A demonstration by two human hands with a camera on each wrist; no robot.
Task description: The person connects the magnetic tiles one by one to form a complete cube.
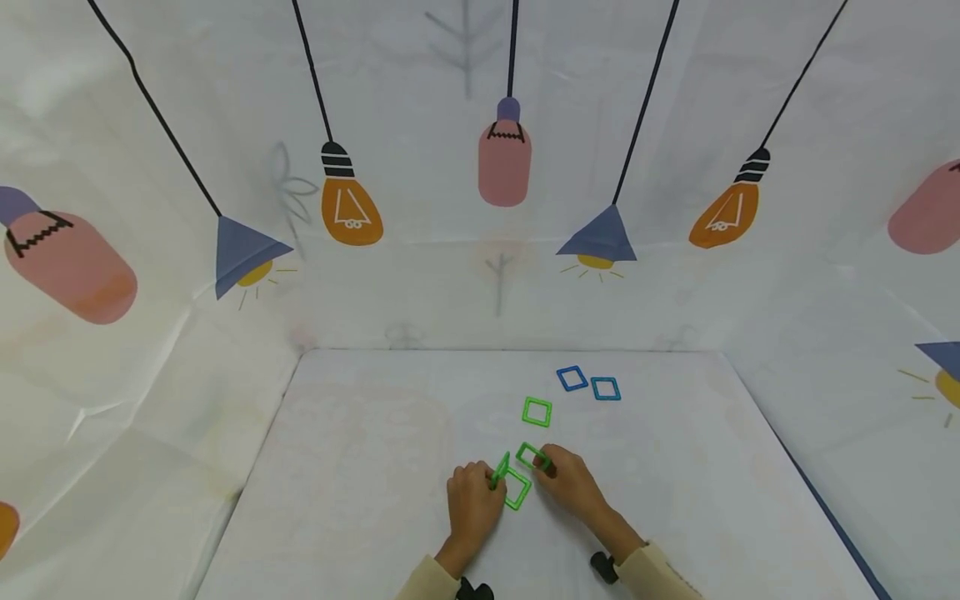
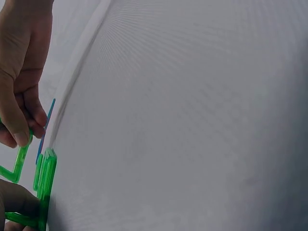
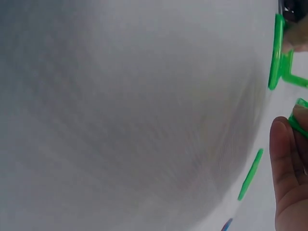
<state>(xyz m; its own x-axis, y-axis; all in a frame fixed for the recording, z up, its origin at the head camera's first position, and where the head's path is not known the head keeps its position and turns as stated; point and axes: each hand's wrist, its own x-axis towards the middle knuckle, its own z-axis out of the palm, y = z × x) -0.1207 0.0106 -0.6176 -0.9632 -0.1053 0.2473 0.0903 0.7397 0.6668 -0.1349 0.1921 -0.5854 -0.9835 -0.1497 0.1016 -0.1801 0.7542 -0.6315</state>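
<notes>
My left hand [image 1: 474, 502] pinches an upright green square frame [image 1: 501, 470], which stands at the edge of a second green square frame [image 1: 524, 495]. Whether those two are joined, I cannot tell. Between the thumb and fingers of my right hand [image 1: 572, 482] is a third green square frame [image 1: 520, 450], tilted and close to the other two. The left wrist view shows the upright frame [image 2: 47, 178] edge-on beside the left fingers [image 2: 19, 198]. Seen in the right wrist view, the right fingers [image 3: 284, 154] partly cover their frame.
Farther back on the white table [image 1: 360, 467] lies a loose green square frame [image 1: 524, 409]. Behind it are a blue square frame [image 1: 567, 368] and a teal-blue one [image 1: 604, 378]. A white sheet printed with lamps [image 1: 420, 292] surrounds the table's back and sides.
</notes>
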